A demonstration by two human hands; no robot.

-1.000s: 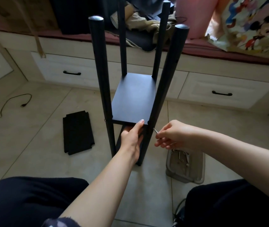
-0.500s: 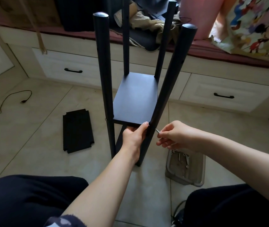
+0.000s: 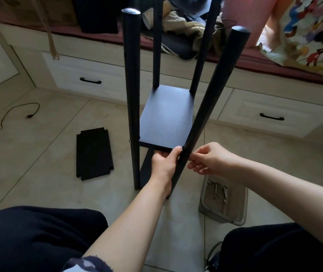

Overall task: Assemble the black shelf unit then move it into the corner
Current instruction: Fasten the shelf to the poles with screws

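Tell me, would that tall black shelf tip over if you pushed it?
Probably yes: the shelf unit is tall and narrow on thin posts. The left hand gripping the shelf board suggests it needs steadying. It looks stiff, not floppy.

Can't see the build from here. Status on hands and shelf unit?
Left hand grips shelf board front edge. Right hand pinches at near right post. Loose panel on floor, unfitted.

Right hand (image 3: 208, 159) now right up against the black pole (image 3: 201, 116); little silver screw no longer showing.
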